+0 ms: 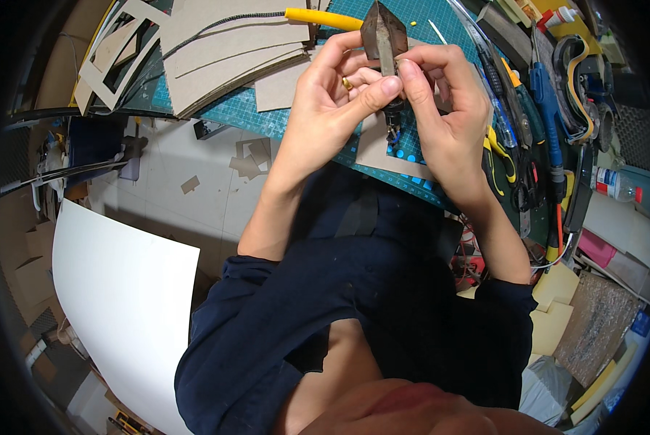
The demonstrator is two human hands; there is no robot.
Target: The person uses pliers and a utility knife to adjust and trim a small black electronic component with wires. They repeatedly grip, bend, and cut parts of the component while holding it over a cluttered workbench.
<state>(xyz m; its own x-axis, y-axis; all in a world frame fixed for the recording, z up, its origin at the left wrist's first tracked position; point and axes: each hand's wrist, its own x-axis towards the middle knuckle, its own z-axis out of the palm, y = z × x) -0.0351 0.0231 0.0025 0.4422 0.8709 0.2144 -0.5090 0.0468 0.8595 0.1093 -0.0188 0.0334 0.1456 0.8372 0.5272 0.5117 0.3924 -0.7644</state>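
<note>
Both hands hold a dark brown, pointed, spade-shaped piece (pixel 384 32) upright over the green cutting mat (pixel 267 125). A pale strip runs down its middle, and its lower end is black with thin wires. My left hand (pixel 332 101) is closed around the left side, its thumb against the stem; a gold ring shows on one finger. From the right, my right hand (pixel 448 109) pinches the stem between thumb and fingers. A yellow-handled tool (pixel 323 17) with a braided black cord lies behind my left hand. Below the piece is a grey card (pixel 372 148) on the mat.
Grey cardboard sheets (pixel 231 54) are stacked at the back left, beside cut-out frames (pixel 125 54). Pliers with yellow handles (pixel 500 156), a blue tool (pixel 545 109) and other tools crowd the right. A large white sheet (pixel 129 297) stands at lower left; card scraps (pixel 251 159) lie on the floor.
</note>
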